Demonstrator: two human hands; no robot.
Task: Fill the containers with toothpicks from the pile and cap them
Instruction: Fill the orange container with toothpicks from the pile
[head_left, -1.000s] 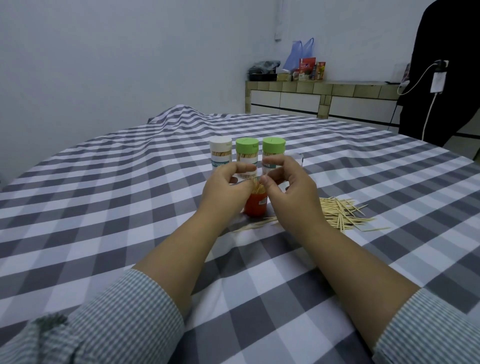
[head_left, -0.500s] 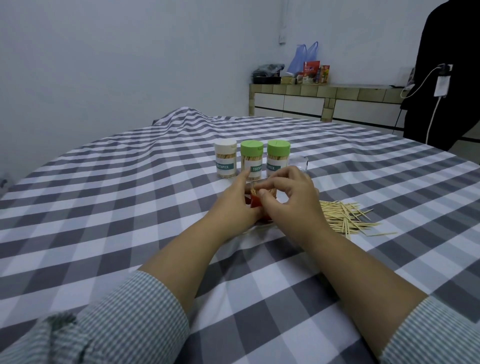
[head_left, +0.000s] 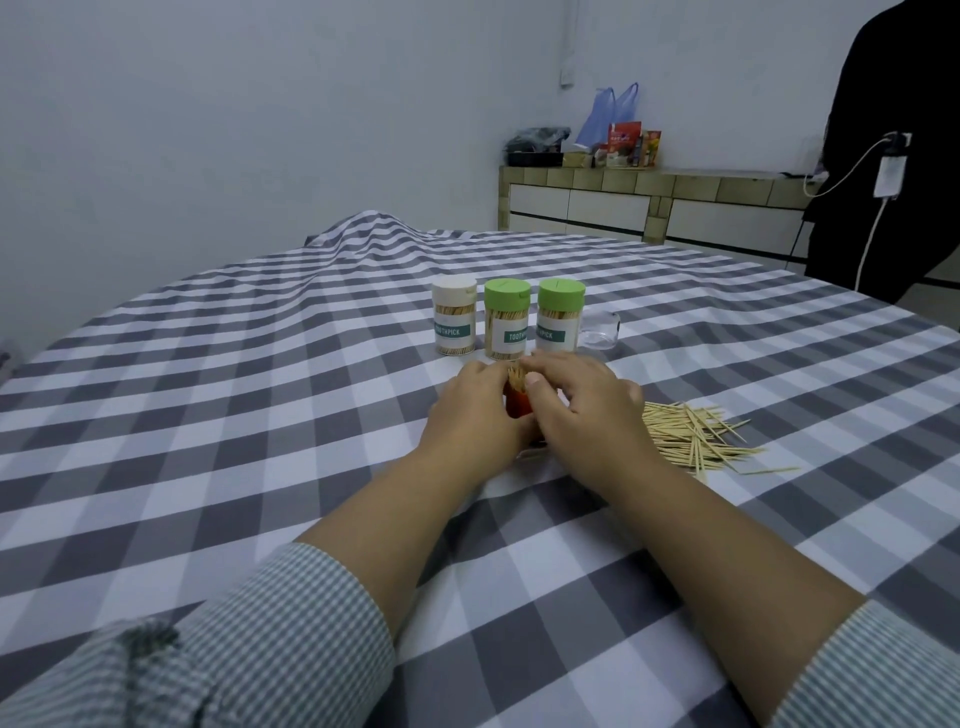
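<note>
Both hands have sunk lower since a moment ago: the left hand (head_left: 470, 415) and right hand (head_left: 582, 410) now curl round a red container (head_left: 519, 404) on the checked surface (head_left: 260, 415), toothpick tips showing at its mouth. Behind stand three filled, capped containers (head_left: 506, 326). Judged remaining: the pile (head_left: 693, 436) to the right, an empty clear jar (head_left: 601, 331), and this cap.

We are seeing three capped containers (head_left: 508, 326) standing in row at frame centre, empty jar (head_left: 600, 330) lying just right of them. Both hands (head_left: 530, 415) are closing around open container (head_left: 518, 402) before row. Toothpick pile (head_left: 693, 439) is lying right of hands. Counter (head_left: 649, 208) is sitting upper right.
</note>
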